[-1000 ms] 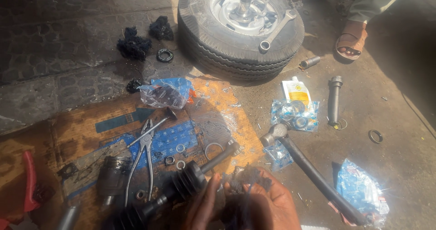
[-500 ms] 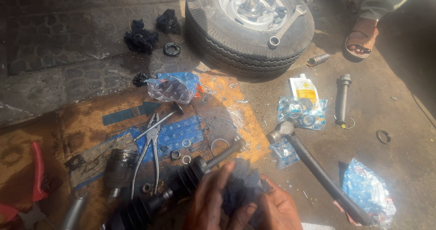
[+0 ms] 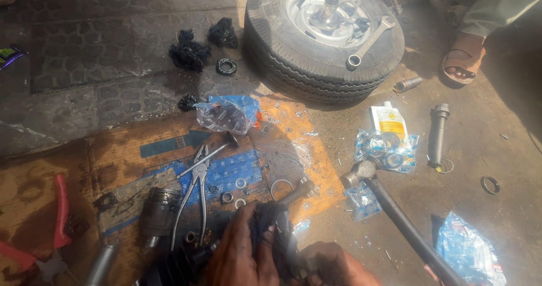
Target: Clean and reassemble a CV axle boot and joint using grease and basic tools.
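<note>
My left hand and my right hand sit at the bottom edge, both closed around a greasy black rag wrapped over a metal part. A steel shaft end sticks out above the rag. A black ribbed rubber boot lies just left of my left hand. Long-nosed pliers and a metal joint housing lie on the flattened cardboard to the left.
A hammer lies right of my hands. A wheel with a spanner on it lies at the top. Plastic parts bags, a socket tube, rings, black rags and red-handled cutters lie around. Another person's sandalled foot rests top right.
The view has shifted, so everything sits lower and further right. My hands have worked the black rag up around the part near the shaft end.
</note>
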